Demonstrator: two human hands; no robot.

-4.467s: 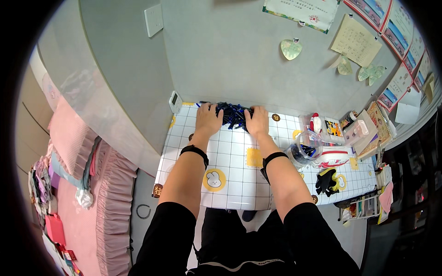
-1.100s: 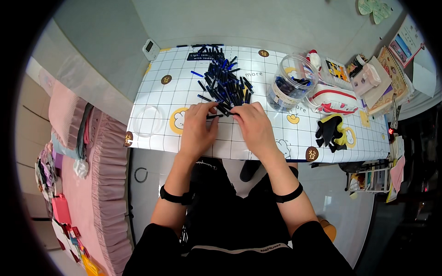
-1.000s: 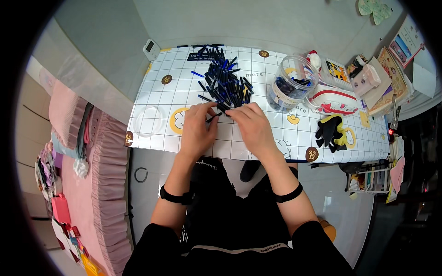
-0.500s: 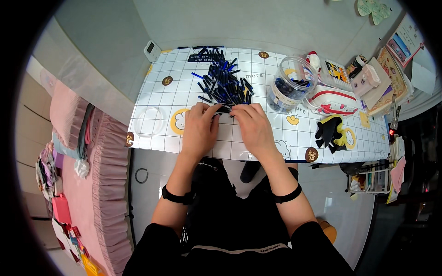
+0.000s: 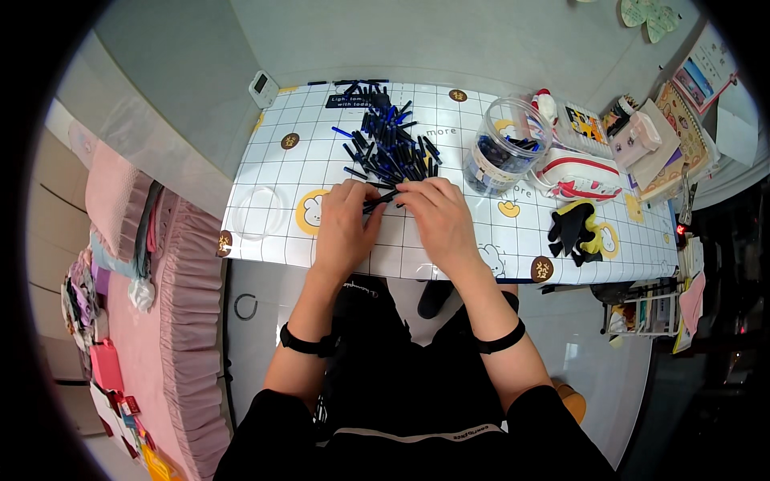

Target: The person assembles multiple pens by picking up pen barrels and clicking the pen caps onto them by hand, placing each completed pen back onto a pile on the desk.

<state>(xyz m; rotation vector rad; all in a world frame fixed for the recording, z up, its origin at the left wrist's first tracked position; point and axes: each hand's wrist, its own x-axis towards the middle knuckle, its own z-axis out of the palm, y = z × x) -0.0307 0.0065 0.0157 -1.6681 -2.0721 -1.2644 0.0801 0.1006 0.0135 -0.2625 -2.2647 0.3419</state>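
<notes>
A loose heap of short, dark blue and black ink cartridges (image 5: 393,144) spreads over the table from its back edge towards me. At the near end of the heap, my left hand (image 5: 345,224) is closed, with a few cartridges (image 5: 375,204) between its thumb and fingers. My right hand (image 5: 439,220) faces it, fingertips pinched together at the other end of those cartridges; what exactly it grips is partly hidden. To the right of the heap stands a clear plastic jar (image 5: 491,172), without a lid and partly filled with more cartridges.
A clear round lid (image 5: 257,212) lies at the left of the table (image 5: 385,256). Black and yellow gloves (image 5: 573,230) rest at the right, before a white pencil case (image 5: 579,176). A small white timer (image 5: 263,89) stands at the back left corner. A pink bed (image 5: 152,337) is at left.
My fingers have shifted slightly, and the cartridges between my hands now lie at a steeper slant. My right hand has tilted a little; the heap and jar look unchanged.
</notes>
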